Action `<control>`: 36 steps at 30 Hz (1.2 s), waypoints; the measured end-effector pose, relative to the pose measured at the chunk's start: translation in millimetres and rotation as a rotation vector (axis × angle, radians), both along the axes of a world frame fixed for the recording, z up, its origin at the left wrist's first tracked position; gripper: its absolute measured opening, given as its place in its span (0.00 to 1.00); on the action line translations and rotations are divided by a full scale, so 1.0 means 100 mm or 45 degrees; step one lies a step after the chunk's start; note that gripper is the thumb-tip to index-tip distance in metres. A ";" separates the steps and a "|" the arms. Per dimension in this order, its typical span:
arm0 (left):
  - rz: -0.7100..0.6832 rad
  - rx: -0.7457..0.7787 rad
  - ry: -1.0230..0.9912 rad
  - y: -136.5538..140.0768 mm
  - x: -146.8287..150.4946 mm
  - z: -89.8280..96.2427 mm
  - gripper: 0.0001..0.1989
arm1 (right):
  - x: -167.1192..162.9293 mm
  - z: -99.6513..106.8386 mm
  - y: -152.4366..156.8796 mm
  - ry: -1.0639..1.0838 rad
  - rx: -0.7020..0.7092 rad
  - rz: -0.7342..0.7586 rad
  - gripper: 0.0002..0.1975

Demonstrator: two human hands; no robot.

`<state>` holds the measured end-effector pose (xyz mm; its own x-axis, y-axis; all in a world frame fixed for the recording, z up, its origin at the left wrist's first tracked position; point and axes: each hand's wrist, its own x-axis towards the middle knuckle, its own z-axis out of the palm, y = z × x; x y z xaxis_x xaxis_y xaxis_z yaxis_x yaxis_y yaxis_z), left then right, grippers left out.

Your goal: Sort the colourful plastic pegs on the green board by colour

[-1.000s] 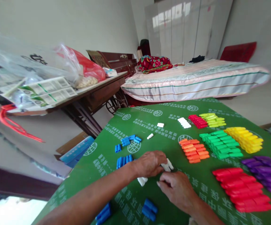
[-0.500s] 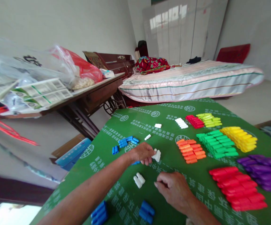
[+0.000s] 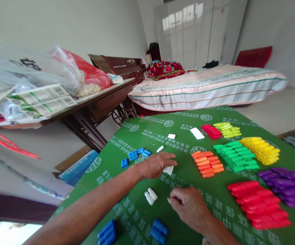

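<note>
My left hand (image 3: 155,165) reaches over the green board with its fingers stretched out. Beneath the fingers lies a small group of white plastic pegs (image 3: 168,170), partly covered by the hand; whether they touch is unclear. My right hand (image 3: 189,206) rests low over the board, thumb and fingers curled in; whatever it may hold is hidden. Between the forearms is another white peg group (image 3: 151,196). A single white peg (image 3: 160,149) and a white pair (image 3: 171,136) lie farther off. Blue pegs (image 3: 133,155) sit left of my left hand, with more blue pegs (image 3: 159,231) near the front.
On the right of the green board (image 3: 178,183) lie sorted rows of orange (image 3: 207,164), green (image 3: 235,156), yellow (image 3: 261,150), red (image 3: 259,206) and purple pegs (image 3: 286,186). A cluttered sewing table (image 3: 99,102) stands left, a bed (image 3: 201,88) behind.
My left hand was pinching the white pegs; its fingers have now straightened and the pegs lie under them. My right hand has stayed in place.
</note>
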<state>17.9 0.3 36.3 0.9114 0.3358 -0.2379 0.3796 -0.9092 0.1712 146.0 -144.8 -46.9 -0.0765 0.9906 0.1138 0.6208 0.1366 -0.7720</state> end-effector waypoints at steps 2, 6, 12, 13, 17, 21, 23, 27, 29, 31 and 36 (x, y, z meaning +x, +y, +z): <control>-0.080 0.026 0.044 0.01 0.02 -0.01 0.32 | 0.00 0.00 0.00 0.004 -0.004 -0.002 0.12; -0.107 0.040 0.104 0.04 0.06 -0.02 0.22 | 0.00 0.00 0.01 -0.012 -0.013 -0.008 0.12; -0.012 0.088 0.191 0.07 0.06 0.03 0.14 | -0.01 -0.02 0.02 -0.022 0.002 -0.008 0.12; 0.022 0.085 0.194 0.08 0.05 0.04 0.15 | -0.01 -0.02 0.02 -0.018 0.003 -0.009 0.12; 0.144 0.054 0.199 0.10 0.02 0.03 0.15 | -0.02 -0.04 0.03 -0.003 0.011 -0.014 0.12; 0.170 0.033 0.123 0.13 0.00 -0.01 0.21 | -0.03 -0.05 0.04 -0.028 0.021 -0.030 0.11; 0.142 -0.004 0.091 0.14 0.00 -0.03 0.21 | -0.04 -0.04 0.05 -0.054 0.006 -0.037 0.11; 0.138 -0.039 0.071 0.15 0.02 -0.06 0.13 | -0.06 -0.03 0.06 -0.105 -0.034 -0.043 0.10; 0.168 -0.037 0.058 0.16 0.05 -0.08 0.10 | -0.07 -0.04 0.07 -0.127 -0.048 -0.044 0.09; 0.235 -0.025 0.015 0.21 0.11 -0.09 0.08 | -0.09 -0.06 0.09 -0.158 -0.062 -0.045 0.08; 0.509 0.058 -0.165 0.51 0.48 -0.11 0.10 | -0.15 -0.16 0.14 -0.254 -0.113 -0.037 0.08</control>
<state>65.5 51.0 25.4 0.7287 0.6765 -0.1068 0.6820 -0.7024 0.2037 131.1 -130.8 -63.0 -0.0604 0.9981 0.0116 0.7650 0.0538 -0.6418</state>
